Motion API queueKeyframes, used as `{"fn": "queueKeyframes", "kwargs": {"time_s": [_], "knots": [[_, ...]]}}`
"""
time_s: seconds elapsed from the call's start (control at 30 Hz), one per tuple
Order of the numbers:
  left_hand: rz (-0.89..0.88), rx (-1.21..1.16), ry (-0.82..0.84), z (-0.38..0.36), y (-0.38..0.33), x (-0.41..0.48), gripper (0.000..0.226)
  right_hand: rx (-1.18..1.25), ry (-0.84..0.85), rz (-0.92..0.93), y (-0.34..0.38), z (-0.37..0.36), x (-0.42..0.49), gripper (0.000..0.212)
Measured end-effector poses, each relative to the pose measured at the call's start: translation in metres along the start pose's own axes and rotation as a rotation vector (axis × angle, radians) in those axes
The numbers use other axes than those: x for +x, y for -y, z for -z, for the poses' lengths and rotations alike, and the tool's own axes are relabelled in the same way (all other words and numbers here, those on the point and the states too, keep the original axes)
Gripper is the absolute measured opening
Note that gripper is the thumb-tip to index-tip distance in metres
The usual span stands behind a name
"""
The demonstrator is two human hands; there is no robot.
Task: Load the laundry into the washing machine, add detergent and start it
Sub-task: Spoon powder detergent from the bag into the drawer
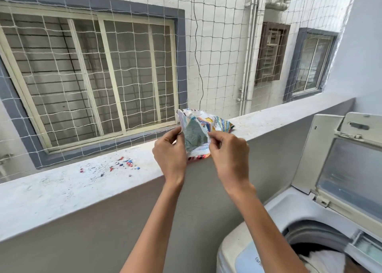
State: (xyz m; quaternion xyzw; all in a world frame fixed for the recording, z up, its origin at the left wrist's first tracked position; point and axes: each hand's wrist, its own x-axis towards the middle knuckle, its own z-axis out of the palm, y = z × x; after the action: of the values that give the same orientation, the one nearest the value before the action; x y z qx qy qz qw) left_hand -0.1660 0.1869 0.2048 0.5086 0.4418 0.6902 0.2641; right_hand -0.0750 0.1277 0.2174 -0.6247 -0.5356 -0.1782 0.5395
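Plastic detergent packet [197, 137] gets pinched open-topped by left hand [170, 154] and right hand [229, 155] on the ledge [62, 190]; washing machine [233, 250] is parked below-right of them, lid [349, 175] up.

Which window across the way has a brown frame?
The narrow louvred middle window; the large left window and small right window have grey surrounds.

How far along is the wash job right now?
Done: laundry sits in the washer drum, with the lid up. In hand: the left hand and right hand pinch the detergent packet above the ledge; its mouth looks open. Left: pour detergent into the washer, shut the lid and start it. No controls show as pressed.
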Motion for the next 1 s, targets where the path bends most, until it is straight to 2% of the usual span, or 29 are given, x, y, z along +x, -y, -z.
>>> {"fn": "queueKeyframes", "kwargs": {"time_s": [0.17, 0.27, 0.47, 0.77, 1.0], "knots": [[-0.061, 0.051, 0.003, -0.012, -0.009, -0.022, 0.023, -0.052, -0.062, -0.030, -0.024, 0.021, 0.008, 0.014], [-0.108, 0.060, -0.007, -0.018, -0.014, -0.038, 0.026, -0.085, -0.028, -0.051, -0.040, 0.034, 0.016, 0.014], [-0.074, 0.052, -0.011, -0.019, -0.016, -0.046, 0.031, -0.127, -0.019, -0.096, -0.067, 0.048, 0.025, 0.014], [-0.073, 0.047, -0.025, -0.018, -0.015, -0.049, 0.032, -0.097, -0.029, -0.071, -0.070, 0.047, 0.022, 0.012], [-0.083, 0.084, 0.061, -0.017, -0.018, -0.058, 0.033, -0.039, -0.011, -0.027, -0.063, 0.051, 0.017, 0.015]]}}
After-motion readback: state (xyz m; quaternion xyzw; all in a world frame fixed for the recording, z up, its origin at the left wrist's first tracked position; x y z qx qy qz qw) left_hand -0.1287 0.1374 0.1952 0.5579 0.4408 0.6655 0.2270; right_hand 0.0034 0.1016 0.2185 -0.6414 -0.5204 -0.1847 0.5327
